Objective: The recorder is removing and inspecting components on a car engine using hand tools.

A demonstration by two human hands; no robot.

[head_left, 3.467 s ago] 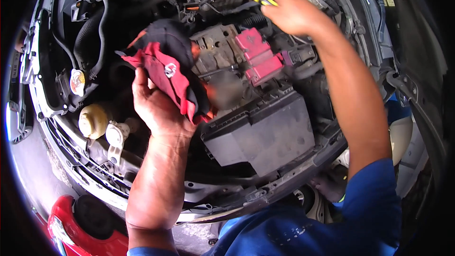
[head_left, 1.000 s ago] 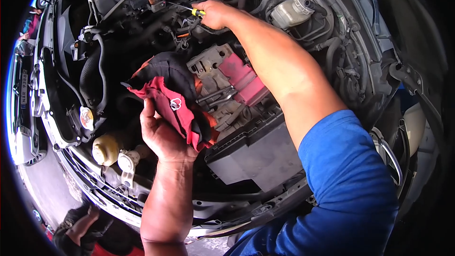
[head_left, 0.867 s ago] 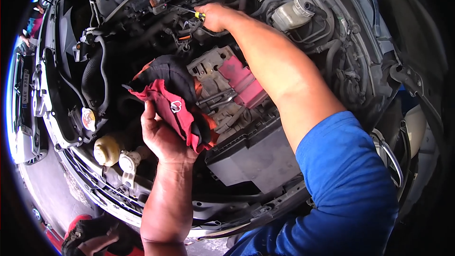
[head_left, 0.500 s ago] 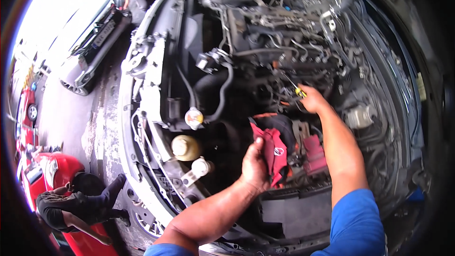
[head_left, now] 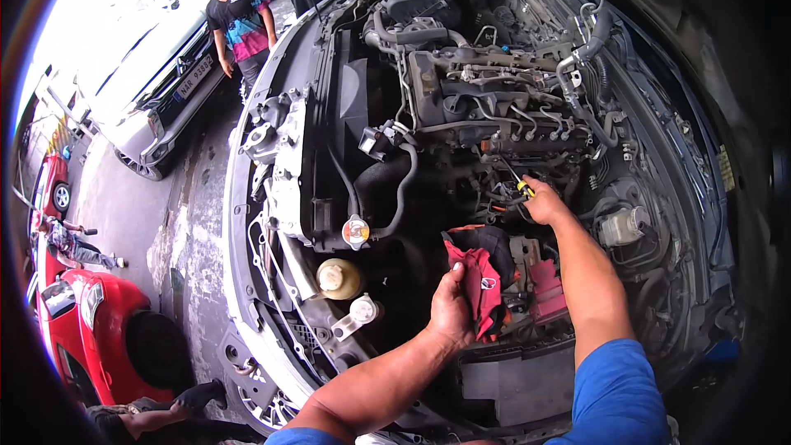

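My right hand [head_left: 544, 202] is closed round the yellow-and-black handle of a screwdriver [head_left: 525, 189]. Its thin metal shaft slants up and left among hoses and wires beside the engine [head_left: 494, 86]. Nearer to me, my left hand [head_left: 451, 309] grips the left edge of a crumpled red and black cloth piece [head_left: 479, 284], thumb up and the other fingers mostly hidden. Right of the cloth are metal brackets and a dull red plastic cover [head_left: 546, 290].
Left of my hands stand a yellowish reservoir [head_left: 339, 278], a white-capped filler [head_left: 363, 310] and the radiator cap [head_left: 356, 232]. A fluid reservoir [head_left: 624, 227] sits at the right. Beyond the car's front are a person [head_left: 241, 21], a silver car [head_left: 156, 128] and a red car [head_left: 115, 330].
The view has shifted slightly, so the engine bay appears a little lower. Both hands keep their holds. The person at the lower left has moved down, largely out of the picture.
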